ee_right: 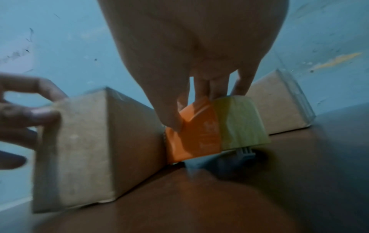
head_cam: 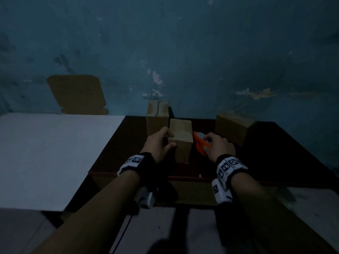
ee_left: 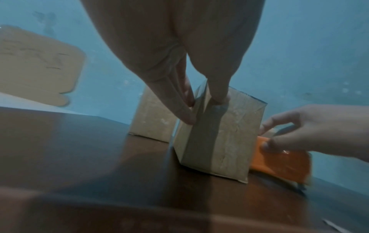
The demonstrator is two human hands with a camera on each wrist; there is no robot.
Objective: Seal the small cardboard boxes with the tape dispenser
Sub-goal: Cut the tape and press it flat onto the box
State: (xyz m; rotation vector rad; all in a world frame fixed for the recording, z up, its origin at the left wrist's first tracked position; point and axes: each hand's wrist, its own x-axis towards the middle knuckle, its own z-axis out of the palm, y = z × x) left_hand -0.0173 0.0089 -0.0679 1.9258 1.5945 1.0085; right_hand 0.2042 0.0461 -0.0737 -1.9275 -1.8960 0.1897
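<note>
A small cardboard box (head_cam: pixel 180 138) stands upright mid-table. My left hand (head_cam: pixel 169 140) grips its upper left corner, thumb on the near face and fingers (ee_left: pixel 185 110) on the left side. A shiny tape strip runs down the near face of this box (ee_left: pixel 219 134). The orange tape dispenser (head_cam: pixel 200 143) lies on the table against the box's right side. My right hand (head_cam: pixel 206 144) holds it from above, fingers curled over the orange body (ee_right: pixel 195 134) beside the yellowish tape roll (ee_right: pixel 239 123).
A second box (head_cam: pixel 157 120) stands just behind the held one, and a third box (head_cam: pixel 233 127) sits at the back right. The dark wooden table (head_cam: pixel 128 143) adjoins a white table (head_cam: pixel 55 153) on the left. A flat cardboard piece (head_cam: pixel 77 94) leans on the blue wall.
</note>
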